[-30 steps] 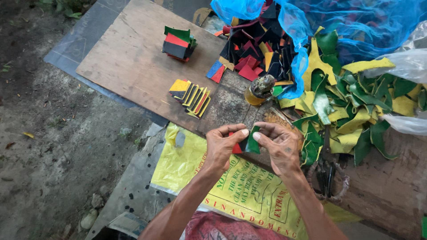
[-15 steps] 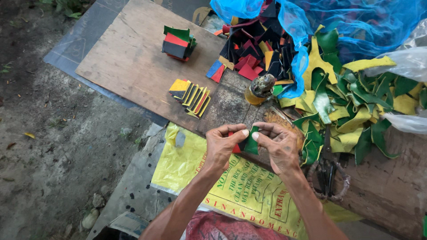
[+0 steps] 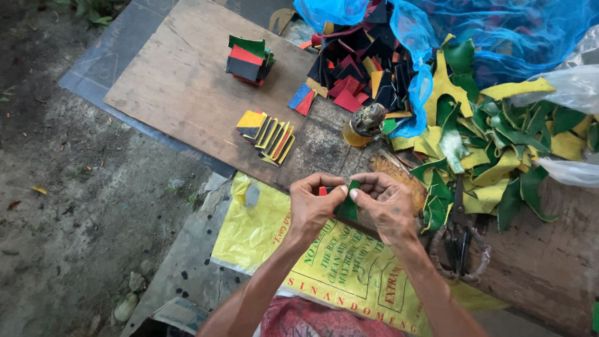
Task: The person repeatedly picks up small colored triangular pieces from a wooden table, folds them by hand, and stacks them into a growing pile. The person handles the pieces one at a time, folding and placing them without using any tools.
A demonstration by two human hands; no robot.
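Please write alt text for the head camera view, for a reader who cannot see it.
Seen from above, the left hand and right hand pinch a small green piece between their fingers over a yellow sack. On the wooden board lie stacks of coloured squares, with green and yellow scraps to the right.

Ground (image 3: 68,206): bare packed earth, grey-brown, lying to the left, carrying scattered pebbles and a few dry leaves. Weeds (image 3: 93,7): green, showing at the top left corner. Dark sheet (image 3: 93,68): flat, lying on the earth and reaching out from under the board. Desk (image 3: 187,87): a worn, stained plywood board, resting low. Light: soft, even daylight falling outdoors, casting no hard shadows.
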